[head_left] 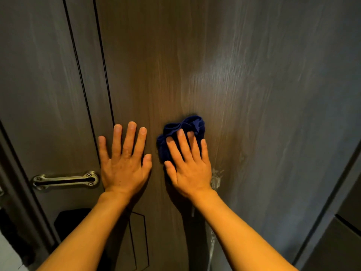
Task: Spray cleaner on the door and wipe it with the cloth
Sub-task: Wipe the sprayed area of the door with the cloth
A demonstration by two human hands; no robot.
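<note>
A dark wood-grain door (244,79) fills the view. My right hand (188,167) presses a crumpled dark blue cloth (183,130) flat against it with straight fingers. The cloth bunches above and to the left of the fingertips. My left hand (125,163) lies flat on the door beside it, fingers spread, holding nothing. White foamy cleaner (215,178) clings to the door just right of my right wrist, and a thin run of it (212,247) trickles down. No spray bottle is in view.
A metal door latch plate (65,180) sits left of my left hand. A black lock body (72,222) lies below it. The door frame (21,173) runs down the left edge. A grey panel edge (340,222) stands at the lower right.
</note>
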